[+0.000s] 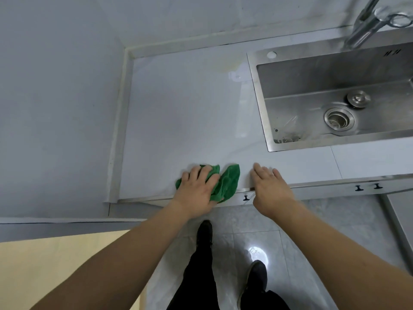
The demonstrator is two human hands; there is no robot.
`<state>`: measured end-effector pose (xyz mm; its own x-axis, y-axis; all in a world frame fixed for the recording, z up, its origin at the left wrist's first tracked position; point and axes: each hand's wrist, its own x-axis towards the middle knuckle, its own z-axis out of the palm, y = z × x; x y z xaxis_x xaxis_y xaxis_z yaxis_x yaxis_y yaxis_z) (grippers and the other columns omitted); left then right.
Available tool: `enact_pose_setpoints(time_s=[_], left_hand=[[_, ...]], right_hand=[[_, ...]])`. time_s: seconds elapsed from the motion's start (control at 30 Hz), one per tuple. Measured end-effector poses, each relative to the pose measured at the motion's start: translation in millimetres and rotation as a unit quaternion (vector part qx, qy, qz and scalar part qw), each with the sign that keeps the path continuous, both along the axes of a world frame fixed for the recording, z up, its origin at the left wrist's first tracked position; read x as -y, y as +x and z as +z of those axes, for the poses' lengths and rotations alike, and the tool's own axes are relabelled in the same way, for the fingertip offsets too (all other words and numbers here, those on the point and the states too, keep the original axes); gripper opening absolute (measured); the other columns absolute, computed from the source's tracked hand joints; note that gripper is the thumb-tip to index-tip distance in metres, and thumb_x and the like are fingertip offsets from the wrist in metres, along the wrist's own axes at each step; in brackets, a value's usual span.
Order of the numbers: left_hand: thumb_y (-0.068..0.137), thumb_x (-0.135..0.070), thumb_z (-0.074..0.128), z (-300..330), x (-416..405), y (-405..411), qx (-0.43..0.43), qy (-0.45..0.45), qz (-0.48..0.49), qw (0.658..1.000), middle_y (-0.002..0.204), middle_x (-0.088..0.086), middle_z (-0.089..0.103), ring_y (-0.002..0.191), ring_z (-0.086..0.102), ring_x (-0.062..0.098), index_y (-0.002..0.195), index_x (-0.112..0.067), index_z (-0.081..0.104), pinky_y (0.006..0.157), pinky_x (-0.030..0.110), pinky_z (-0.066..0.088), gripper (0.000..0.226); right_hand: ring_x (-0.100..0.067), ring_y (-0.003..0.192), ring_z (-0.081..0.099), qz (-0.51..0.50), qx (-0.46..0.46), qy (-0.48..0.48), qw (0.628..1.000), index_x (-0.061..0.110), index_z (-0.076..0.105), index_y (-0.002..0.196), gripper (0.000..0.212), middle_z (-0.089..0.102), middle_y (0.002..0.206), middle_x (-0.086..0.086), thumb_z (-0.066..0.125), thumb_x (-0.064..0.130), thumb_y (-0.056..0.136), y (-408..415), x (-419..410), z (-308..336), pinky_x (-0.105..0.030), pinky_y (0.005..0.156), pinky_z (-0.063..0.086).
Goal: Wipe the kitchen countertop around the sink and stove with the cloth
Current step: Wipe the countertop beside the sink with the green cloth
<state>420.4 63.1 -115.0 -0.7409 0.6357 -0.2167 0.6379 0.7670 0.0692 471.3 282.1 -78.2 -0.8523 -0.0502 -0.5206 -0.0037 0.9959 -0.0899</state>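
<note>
While we look down over the pale countertop point(190, 113), we note a crumpled green cloth point(225, 184) lying at its front edge, left of the steel sink point(259, 97). Our left hand point(199, 191) rests on top of the cloth, fingers curled over the bunched fabric and pressing it to the surface. Our right hand point(270, 189) lies flat at the counter edge just beside the cloth, fingers straight and close together, holding nothing. A drain strainer point(339, 119) and loose plug point(358, 98) sit in the basin; the faucet point(366, 21) stands behind.
</note>
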Motion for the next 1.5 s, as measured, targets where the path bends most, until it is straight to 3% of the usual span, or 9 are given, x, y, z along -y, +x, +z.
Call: enact_pose_setpoints(time_s=[0.13,0.3,0.47,0.63,0.8,0.93,1.17,1.33,1.5], left_hand=[[0.074,-0.043,0.052,-4.6,1.7,-11.4,-0.060,0.045,-0.131,0.988,0.109,0.009,0.056,0.093,0.053,0.032,0.114,-0.015,0.051,0.070,0.042,0.045,0.049],[0.070,-0.031,0.068,-4.7,-30.3,4.6,-0.032,0.093,-0.168,0.981,0.100,0.008,0.054,0.082,0.048,0.027,0.121,-0.018,0.047,0.062,0.037,0.044,0.057],[0.072,-0.027,0.069,-5.4,-17.1,16.1,0.038,0.141,-0.159,0.977,0.100,0.005,0.057,0.082,0.053,0.025,0.118,-0.018,0.044,0.063,0.040,0.050,0.053],[0.079,-0.032,0.063,19.6,23.6,-8.7,0.047,0.201,0.151,0.967,0.101,0.004,0.056,0.087,0.054,0.026,0.121,-0.020,0.043,0.068,0.039,0.049,0.048],[0.079,-0.029,0.058,24.2,-7.9,-44.9,0.000,0.051,0.281,0.958,0.128,0.010,0.044,0.111,0.044,0.033,0.141,-0.024,0.029,0.085,0.045,0.039,0.068],[0.068,-0.049,0.050,5.8,-31.9,-6.8,-0.001,0.025,0.151,0.988,0.127,0.008,0.046,0.108,0.043,0.031,0.128,-0.026,0.045,0.084,0.043,0.036,0.065],[0.066,-0.037,0.049,9.8,-27.8,25.8,0.031,0.113,-0.123,0.985,0.092,-0.006,0.057,0.089,0.050,0.022,0.089,-0.026,0.067,0.074,0.036,0.037,0.031],[0.079,-0.063,0.035,36.9,2.7,-32.1,0.008,0.003,0.155,0.988,0.102,-0.001,0.050,0.098,0.047,0.024,0.098,-0.026,0.058,0.081,0.039,0.038,0.048],[0.083,-0.079,0.002,43.5,-13.4,-41.2,0.148,-0.088,0.108,0.979,0.129,0.007,0.038,0.118,0.034,0.029,0.128,-0.029,0.050,0.098,0.049,0.028,0.083]], right_hand=[[-0.025,0.147,0.007,-0.006,-0.016,-0.011,1.000,0.006,0.007,0.152,0.072,-0.003,0.161,-0.008,0.039,0.016,0.089,0.0,-0.5,-2.4,-0.039,0.121,0.003],[-0.023,0.141,0.023,-0.020,-0.059,-0.031,0.998,0.010,0.039,0.140,0.056,0.012,0.158,-0.004,0.043,0.017,0.085,0.8,1.9,-5.3,-0.037,0.120,0.008],[-0.015,0.140,0.031,-0.072,-0.077,-0.103,0.989,0.011,0.041,0.140,0.054,0.028,0.156,0.000,0.044,0.009,0.086,0.1,-11.3,5.3,-0.030,0.120,0.005],[-0.016,0.143,0.026,-0.081,-0.082,-0.103,0.988,0.011,0.032,0.146,0.062,0.026,0.156,0.001,0.049,0.009,0.087,3.1,-17.7,12.0,-0.030,0.119,0.002],[-0.015,0.144,0.022,-0.082,-0.081,-0.101,0.988,0.011,0.026,0.149,0.065,0.022,0.158,0.001,0.047,0.010,0.088,2.7,-13.4,13.1,-0.030,0.120,0.000],[-0.016,0.144,0.023,-0.105,-0.087,-0.096,0.986,0.010,0.028,0.149,0.067,0.024,0.157,-0.001,0.048,0.011,0.085,-0.7,-11.3,10.0,-0.033,0.119,0.003],[-0.016,0.144,0.020,-0.133,-0.082,-0.069,0.985,0.009,0.023,0.150,0.070,0.022,0.157,-0.003,0.047,0.010,0.084,-5.4,-21.2,13.6,-0.036,0.120,0.002],[-0.014,0.145,0.014,-0.132,-0.089,-0.074,0.984,0.009,0.021,0.150,0.072,0.019,0.158,-0.002,0.046,0.010,0.083,-13.9,-17.0,17.1,-0.036,0.120,0.000],[-0.017,0.146,0.014,-0.123,-0.091,-0.076,0.985,0.009,0.020,0.151,0.070,0.019,0.158,-0.002,0.044,0.010,0.085,-15.0,-8.5,14.4,-0.037,0.120,0.001]])
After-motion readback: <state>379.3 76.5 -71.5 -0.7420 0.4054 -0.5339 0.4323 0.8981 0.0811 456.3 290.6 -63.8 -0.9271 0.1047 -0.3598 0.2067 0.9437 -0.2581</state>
